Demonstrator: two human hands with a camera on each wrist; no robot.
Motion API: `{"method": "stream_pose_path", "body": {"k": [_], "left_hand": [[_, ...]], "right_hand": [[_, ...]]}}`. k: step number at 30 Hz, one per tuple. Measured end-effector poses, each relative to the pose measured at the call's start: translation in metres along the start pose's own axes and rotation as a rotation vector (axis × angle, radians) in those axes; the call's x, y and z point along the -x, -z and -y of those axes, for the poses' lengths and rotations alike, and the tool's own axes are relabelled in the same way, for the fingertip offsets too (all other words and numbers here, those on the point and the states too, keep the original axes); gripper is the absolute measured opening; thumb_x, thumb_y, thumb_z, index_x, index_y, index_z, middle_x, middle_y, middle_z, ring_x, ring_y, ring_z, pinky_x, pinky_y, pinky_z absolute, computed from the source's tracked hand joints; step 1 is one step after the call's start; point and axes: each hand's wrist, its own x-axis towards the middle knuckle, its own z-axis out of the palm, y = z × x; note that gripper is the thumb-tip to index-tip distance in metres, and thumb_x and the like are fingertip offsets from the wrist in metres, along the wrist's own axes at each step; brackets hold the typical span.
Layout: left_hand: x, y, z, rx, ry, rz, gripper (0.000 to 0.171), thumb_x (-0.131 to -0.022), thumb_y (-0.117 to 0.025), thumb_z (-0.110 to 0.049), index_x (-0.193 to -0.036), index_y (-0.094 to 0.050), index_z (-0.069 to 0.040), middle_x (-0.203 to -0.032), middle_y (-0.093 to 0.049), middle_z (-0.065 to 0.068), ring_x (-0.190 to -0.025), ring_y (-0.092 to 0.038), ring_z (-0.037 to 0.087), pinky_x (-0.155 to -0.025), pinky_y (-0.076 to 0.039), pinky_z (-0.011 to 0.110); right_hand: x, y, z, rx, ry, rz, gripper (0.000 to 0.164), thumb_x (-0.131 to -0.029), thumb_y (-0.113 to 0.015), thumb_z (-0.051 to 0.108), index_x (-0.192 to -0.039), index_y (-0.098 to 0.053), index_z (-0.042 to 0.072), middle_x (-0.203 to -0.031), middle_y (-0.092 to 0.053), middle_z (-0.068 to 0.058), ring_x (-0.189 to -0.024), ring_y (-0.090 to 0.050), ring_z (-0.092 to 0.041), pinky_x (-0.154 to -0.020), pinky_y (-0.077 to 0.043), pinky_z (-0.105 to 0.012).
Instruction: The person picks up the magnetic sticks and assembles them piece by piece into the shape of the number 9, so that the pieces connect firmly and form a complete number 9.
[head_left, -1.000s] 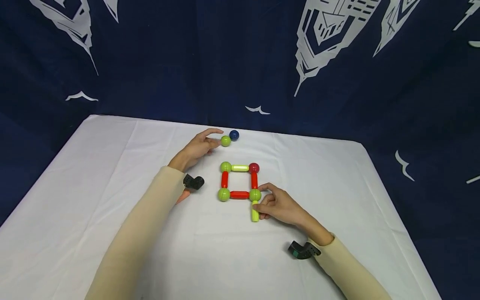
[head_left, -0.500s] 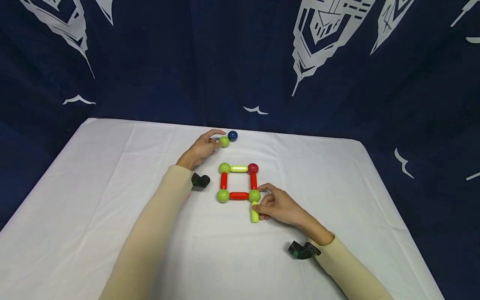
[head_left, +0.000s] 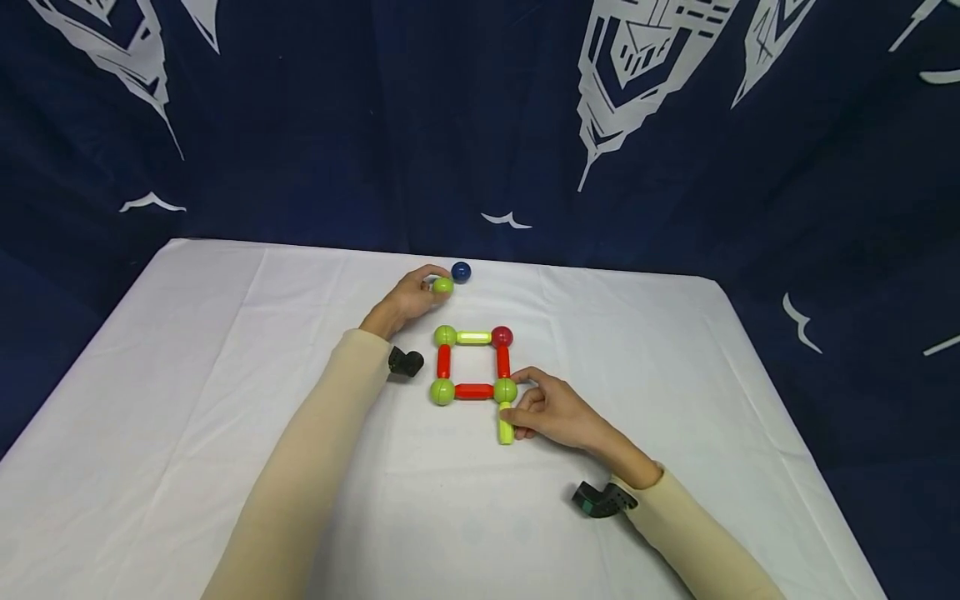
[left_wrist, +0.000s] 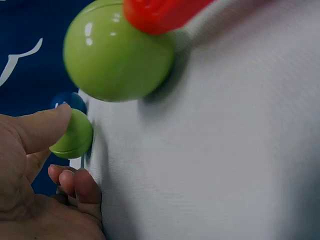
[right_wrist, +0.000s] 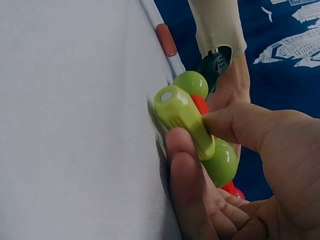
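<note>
My left hand (head_left: 407, 300) pinches a loose green ball (head_left: 442, 285) between thumb and index finger near the table's back edge. Right behind that ball lies a dark blue ball (head_left: 461, 272). In front of them, magnetic rods and balls form a flat square: green balls at three corners, a red ball (head_left: 502, 337) at the back right, red rods on three sides and a yellow-green rod (head_left: 474, 337) at the back. From the front right green ball (head_left: 506, 390) another yellow-green rod (right_wrist: 185, 117) points toward me. My right hand (head_left: 558, 412) holds this rod between thumb and fingers.
A white cloth (head_left: 420, 517) covers the table. Behind it hangs a dark blue curtain (head_left: 337, 125) with white drawings. Black wrist cameras sit on both sleeves. A reddish rod-shaped piece (right_wrist: 166, 40) shows near the top of the right wrist view.
My left hand has moved slightly right, and its index finger and thumb have closed on the loose green ball. The right hand keeps its hold on the rod.
</note>
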Motion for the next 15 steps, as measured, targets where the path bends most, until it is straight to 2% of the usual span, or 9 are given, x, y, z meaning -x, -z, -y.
{"method": "stream_pose_path", "body": {"k": [5, 8, 12, 15], "left_hand": [[0.003, -0.002, -0.001, -0.087, -0.029, -0.004, 0.039, -0.099, -0.063, -0.016, -0.137, -0.054, -0.017, -0.094, -0.036, 0.003, -0.089, -0.039, 0.018, -0.078, -0.032, 0.029], [0.004, -0.002, -0.001, -0.182, -0.057, 0.006, 0.037, -0.100, -0.062, -0.018, -0.137, -0.053, -0.017, -0.093, -0.036, 0.003, -0.090, -0.039, 0.019, -0.081, -0.032, 0.030], [0.008, -0.003, -0.004, -0.343, -0.111, 0.016, 0.035, -0.102, -0.058, -0.021, -0.136, -0.052, -0.015, -0.089, -0.039, 0.005, -0.088, -0.041, 0.020, -0.077, -0.033, 0.029], [0.012, -0.004, -0.005, -0.399, -0.135, 0.010, 0.033, -0.103, -0.057, -0.022, -0.134, -0.052, -0.013, -0.088, -0.042, 0.005, -0.085, -0.042, 0.020, -0.073, -0.032, 0.028]], "right_hand": [[-0.001, -0.001, 0.000, -0.022, -0.015, -0.003, 0.060, -0.089, -0.075, 0.015, -0.134, -0.042, -0.006, -0.076, -0.069, -0.008, -0.064, -0.067, -0.015, -0.062, -0.056, -0.026], [-0.001, -0.001, 0.000, -0.026, -0.022, -0.005, 0.060, -0.088, -0.075, 0.015, -0.134, -0.042, -0.006, -0.076, -0.068, -0.007, -0.063, -0.066, -0.015, -0.062, -0.056, -0.026], [-0.001, 0.000, 0.000, -0.027, -0.030, -0.005, 0.060, -0.089, -0.075, 0.015, -0.134, -0.042, -0.006, -0.076, -0.068, -0.007, -0.064, -0.066, -0.015, -0.062, -0.056, -0.026], [0.000, 0.001, 0.001, -0.027, -0.035, -0.002, 0.060, -0.089, -0.075, 0.015, -0.134, -0.042, -0.006, -0.076, -0.068, -0.007, -0.064, -0.066, -0.015, -0.063, -0.056, -0.026]]}}
